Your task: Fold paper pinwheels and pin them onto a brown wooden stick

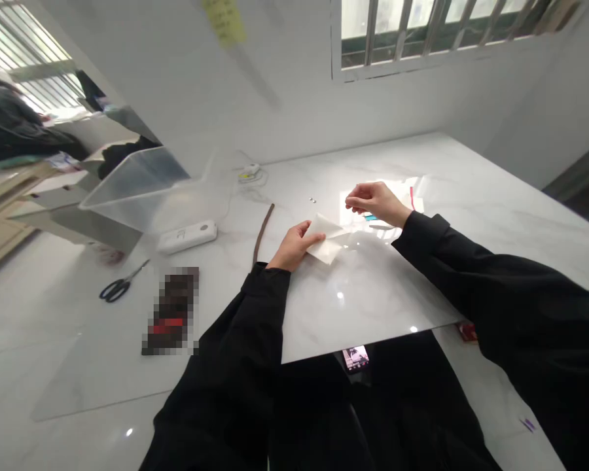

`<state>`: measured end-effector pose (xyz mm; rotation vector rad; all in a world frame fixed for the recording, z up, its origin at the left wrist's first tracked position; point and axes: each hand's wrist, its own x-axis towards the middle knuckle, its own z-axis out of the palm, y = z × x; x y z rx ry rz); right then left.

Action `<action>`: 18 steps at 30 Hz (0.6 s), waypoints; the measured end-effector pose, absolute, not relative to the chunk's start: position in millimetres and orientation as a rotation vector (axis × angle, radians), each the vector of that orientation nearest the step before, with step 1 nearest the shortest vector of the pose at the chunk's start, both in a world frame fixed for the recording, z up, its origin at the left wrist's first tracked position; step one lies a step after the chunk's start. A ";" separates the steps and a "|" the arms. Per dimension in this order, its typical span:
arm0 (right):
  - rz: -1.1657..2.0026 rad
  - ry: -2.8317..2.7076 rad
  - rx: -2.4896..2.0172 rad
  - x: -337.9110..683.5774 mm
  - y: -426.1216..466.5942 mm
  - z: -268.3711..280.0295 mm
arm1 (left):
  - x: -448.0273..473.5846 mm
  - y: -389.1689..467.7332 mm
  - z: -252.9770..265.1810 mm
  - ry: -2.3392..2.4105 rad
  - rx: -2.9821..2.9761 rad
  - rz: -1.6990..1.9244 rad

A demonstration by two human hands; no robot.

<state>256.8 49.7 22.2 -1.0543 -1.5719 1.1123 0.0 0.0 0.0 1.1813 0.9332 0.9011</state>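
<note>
My left hand (294, 247) is closed on a piece of folded cream paper (326, 245), its thumb pressed on top, just above the table (343, 327). To the right and a little farther off, my right hand (375, 201) is raised with its fingertips pinched together. What sits between those fingertips, if anything, is too small to make out. Beneath the right hand lie pale sheets (348, 210) in bright light, partly hidden by it, and a thin blue item (370, 218). Two tiny whitish bits (313, 200) rest on the table beyond the paper.
A brown strip (264, 232) lies left of my left hand. Farther left are a white power strip-like box (187, 237), scissors (115, 289), a blurred-out dark item (171, 314) and a clear plastic bin (137, 190). A small white cable (250, 173) lies by the wall. A lit phone (356, 358) is below the table edge.
</note>
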 end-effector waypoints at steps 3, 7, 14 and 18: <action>1.218 -1.414 -1.041 259.5 33.9 3.4 | 0.7 -0.4 2.1 0.952 1.185 0.922; 1.330 -1.260 -1.046 256.1 27.6 -15.3 | 0.9 -1.4 3.4 0.976 1.172 0.941; 1.435 -1.159 -0.976 249.1 24.6 -16.2 | -0.2 1.8 -0.4 1.045 1.181 1.014; 1.496 -1.175 -0.967 244.9 17.9 -11.9 | 0.6 3.0 -4.7 1.053 1.254 1.055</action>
